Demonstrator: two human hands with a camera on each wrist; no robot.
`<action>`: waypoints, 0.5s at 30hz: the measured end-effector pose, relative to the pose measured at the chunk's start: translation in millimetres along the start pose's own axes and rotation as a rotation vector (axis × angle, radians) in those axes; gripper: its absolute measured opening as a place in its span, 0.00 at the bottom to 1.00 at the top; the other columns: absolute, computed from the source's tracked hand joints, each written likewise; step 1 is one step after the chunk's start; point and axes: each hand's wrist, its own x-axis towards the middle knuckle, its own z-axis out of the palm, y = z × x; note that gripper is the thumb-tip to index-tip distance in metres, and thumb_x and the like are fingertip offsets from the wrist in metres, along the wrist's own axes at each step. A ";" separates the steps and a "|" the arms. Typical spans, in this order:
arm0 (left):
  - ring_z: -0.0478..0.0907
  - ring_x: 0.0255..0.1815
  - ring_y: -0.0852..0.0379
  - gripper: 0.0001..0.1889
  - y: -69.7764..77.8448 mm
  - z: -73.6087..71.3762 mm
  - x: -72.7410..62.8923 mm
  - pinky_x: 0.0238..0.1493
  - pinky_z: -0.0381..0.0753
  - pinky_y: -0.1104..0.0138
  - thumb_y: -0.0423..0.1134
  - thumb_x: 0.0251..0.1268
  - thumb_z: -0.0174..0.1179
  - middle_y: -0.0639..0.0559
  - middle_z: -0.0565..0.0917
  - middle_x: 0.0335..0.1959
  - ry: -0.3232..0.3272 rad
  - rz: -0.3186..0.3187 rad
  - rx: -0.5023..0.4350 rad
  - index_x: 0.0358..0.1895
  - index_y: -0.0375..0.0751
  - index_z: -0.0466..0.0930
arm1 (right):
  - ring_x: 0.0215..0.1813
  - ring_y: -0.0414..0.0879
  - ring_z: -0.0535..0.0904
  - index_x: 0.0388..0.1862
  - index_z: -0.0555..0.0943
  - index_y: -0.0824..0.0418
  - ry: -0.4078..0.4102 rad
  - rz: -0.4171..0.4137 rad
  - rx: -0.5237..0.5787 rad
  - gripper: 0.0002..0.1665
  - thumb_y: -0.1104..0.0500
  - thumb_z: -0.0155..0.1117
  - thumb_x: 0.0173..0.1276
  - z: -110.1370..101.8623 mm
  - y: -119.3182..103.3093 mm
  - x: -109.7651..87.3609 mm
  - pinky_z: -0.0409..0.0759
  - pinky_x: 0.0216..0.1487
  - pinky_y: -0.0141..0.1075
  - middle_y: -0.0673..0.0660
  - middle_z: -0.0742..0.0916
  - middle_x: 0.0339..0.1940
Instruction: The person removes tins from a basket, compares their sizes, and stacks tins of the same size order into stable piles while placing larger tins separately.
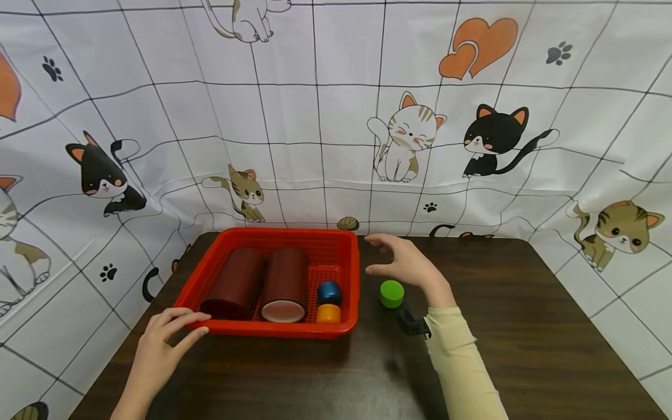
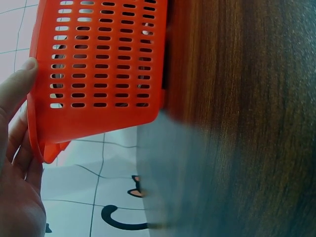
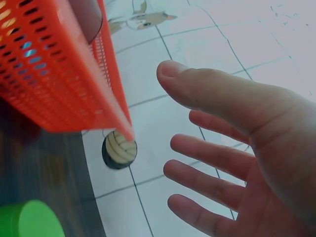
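Observation:
A red plastic basket (image 1: 273,328) stands on the table. My left hand (image 1: 164,344) holds its near left corner by the rim; in the left wrist view the thumb (image 2: 22,81) lies on one side of the rim and the fingers on the other. Inside the basket lie two dark brown cylinders (image 1: 286,274), one showing a whitish end, beside a small blue cylinder (image 1: 329,293) and a small orange one (image 1: 328,314). My right hand (image 1: 406,262) hovers just right of the basket, thumb and fingers spread, touching nothing. Below it sits a green round piece (image 1: 391,294).
The dark wood-grain table (image 1: 504,338) extends to the right and in front of the basket. A white cat-print sheet (image 1: 336,116) hangs behind and at both sides. A black band (image 1: 413,324) is on the right wrist.

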 end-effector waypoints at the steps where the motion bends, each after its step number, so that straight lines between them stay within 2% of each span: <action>1: 0.61 0.46 0.74 0.19 0.2 0.1 0.1 0.42 0.63 0.69 0.32 0.42 0.77 0.58 0.80 0.40 -0.001 0.001 0.002 0.39 0.57 0.89 | 0.64 0.59 0.76 0.70 0.72 0.54 -0.003 -0.008 0.006 0.39 0.50 0.73 0.61 0.5 -1.9 2.4 0.76 0.63 0.53 0.57 0.80 0.66; 11: 0.61 0.45 0.75 0.19 0.3 0.4 0.2 0.42 0.63 0.70 0.32 0.42 0.78 0.59 0.80 0.39 0.001 0.004 0.009 0.39 0.57 0.89 | 0.61 0.55 0.77 0.69 0.73 0.53 -0.043 -0.053 0.008 0.37 0.50 0.74 0.61 14.8 -18.4 25.2 0.78 0.61 0.49 0.57 0.81 0.65; 15: 0.61 0.46 0.75 0.18 1.0 -0.2 0.6 0.42 0.63 0.69 0.32 0.43 0.77 0.58 0.80 0.40 0.002 0.002 0.010 0.39 0.57 0.89 | 0.61 0.54 0.77 0.69 0.73 0.52 -0.064 -0.052 0.025 0.37 0.50 0.74 0.61 20.1 -25.1 32.2 0.79 0.60 0.48 0.54 0.81 0.65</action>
